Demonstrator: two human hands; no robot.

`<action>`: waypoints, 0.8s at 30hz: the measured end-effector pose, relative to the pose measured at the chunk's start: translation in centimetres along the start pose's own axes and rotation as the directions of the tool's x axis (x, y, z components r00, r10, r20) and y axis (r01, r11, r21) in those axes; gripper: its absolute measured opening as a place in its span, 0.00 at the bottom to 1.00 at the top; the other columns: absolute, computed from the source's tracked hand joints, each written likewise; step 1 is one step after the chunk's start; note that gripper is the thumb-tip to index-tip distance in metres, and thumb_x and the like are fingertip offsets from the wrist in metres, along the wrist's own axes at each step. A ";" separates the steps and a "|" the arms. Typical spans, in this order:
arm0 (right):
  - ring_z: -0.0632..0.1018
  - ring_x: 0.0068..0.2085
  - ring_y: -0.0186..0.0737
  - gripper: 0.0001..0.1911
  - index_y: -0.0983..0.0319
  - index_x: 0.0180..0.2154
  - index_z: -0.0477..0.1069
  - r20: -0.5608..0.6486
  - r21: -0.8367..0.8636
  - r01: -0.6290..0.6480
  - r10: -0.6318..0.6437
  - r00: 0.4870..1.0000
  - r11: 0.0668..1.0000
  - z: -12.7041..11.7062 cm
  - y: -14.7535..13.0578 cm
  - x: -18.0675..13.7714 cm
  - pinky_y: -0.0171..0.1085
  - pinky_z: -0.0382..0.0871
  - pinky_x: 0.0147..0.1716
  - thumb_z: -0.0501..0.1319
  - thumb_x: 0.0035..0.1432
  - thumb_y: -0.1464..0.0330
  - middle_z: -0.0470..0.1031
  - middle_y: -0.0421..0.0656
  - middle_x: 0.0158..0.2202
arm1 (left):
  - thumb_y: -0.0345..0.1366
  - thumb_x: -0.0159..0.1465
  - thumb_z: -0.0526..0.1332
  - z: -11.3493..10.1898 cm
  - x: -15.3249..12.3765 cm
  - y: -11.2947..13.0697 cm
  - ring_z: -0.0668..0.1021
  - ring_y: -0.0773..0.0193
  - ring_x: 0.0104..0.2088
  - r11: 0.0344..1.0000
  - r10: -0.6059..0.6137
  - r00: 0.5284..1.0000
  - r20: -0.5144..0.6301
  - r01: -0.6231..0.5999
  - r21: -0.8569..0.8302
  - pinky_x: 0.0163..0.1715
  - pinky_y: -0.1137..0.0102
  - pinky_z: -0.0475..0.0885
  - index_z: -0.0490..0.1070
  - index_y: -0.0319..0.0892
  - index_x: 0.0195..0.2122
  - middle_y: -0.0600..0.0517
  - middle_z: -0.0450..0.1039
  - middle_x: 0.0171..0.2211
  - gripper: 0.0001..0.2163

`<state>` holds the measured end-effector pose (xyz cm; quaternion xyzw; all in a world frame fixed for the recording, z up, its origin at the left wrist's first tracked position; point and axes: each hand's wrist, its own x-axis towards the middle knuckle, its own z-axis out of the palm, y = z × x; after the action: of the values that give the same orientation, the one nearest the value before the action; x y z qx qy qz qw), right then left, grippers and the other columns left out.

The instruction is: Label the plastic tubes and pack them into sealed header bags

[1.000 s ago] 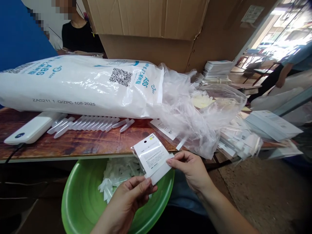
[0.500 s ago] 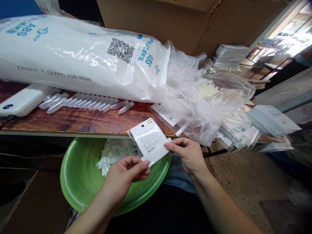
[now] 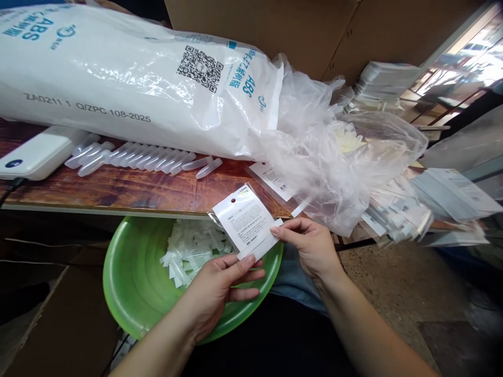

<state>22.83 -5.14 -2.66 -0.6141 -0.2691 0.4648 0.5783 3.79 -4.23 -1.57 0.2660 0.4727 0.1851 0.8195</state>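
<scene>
A small clear packet with a white printed card (image 3: 247, 220) is held over a green plastic basin (image 3: 129, 283) in my lap. My left hand (image 3: 222, 290) pinches the packet's lower edge with thumb and fingers. My right hand (image 3: 310, 246) pinches its right corner, where a white strip sticks out. White peeled paper strips (image 3: 190, 251) lie piled in the basin. The table's front edge (image 3: 118, 209) runs just above the basin.
A big white ABS sack (image 3: 118, 78) lies across the wooden table, with a row of clear plastic tubes (image 3: 145, 157) and a white device (image 3: 35, 154) before it. A crumpled clear bag (image 3: 338, 157), stacks of packets (image 3: 396, 214) and cardboard boxes (image 3: 275, 26) sit to the right and behind.
The view has tipped downward, so the people behind have left the picture. Both hands stay on the packet, which shifted slightly right; my left fingers have spread a little under it.
</scene>
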 end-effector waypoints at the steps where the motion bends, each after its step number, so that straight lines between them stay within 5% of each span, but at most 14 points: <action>1: 0.74 0.28 0.33 0.13 0.62 0.23 0.76 -0.003 -0.003 0.005 -0.005 1.000 1.000 0.0 0.0 0.0 0.35 0.70 0.33 0.76 0.34 0.65 0.76 0.39 0.23 | 0.40 0.58 0.68 0.0 0.0 0.0 0.80 0.59 0.42 1.000 -0.006 1.000 -0.004 0.006 -0.011 0.35 0.72 0.79 0.78 0.37 0.41 0.42 0.77 0.46 0.13; 16: 0.72 0.27 0.33 0.14 0.63 0.23 0.76 -0.060 -0.065 0.058 -0.062 0.996 0.996 0.2 0.5 -0.4 0.37 0.68 0.32 0.75 0.35 0.63 0.75 0.39 0.23 | 0.41 0.55 0.70 0.0 0.3 -0.4 0.80 0.65 0.25 0.997 0.068 0.993 -0.099 -0.063 0.054 0.29 0.74 0.76 0.77 0.34 0.28 0.45 0.80 0.26 0.12; 24: 0.73 0.27 0.34 0.13 0.62 0.24 0.76 -0.049 -0.115 0.110 -0.116 0.992 0.987 0.4 0.4 -0.2 0.37 0.68 0.32 0.75 0.37 0.63 0.75 0.39 0.24 | 0.42 0.56 0.69 0.0 0.1 -0.5 0.82 0.63 0.30 0.996 0.086 0.995 -0.043 -0.086 0.006 0.34 0.72 0.77 0.78 0.34 0.31 0.43 0.81 0.31 0.13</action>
<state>22.32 -5.26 -2.99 -0.6420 -0.3133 0.3982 0.5754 3.88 -4.55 -1.90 0.2839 0.4789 0.2249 0.7997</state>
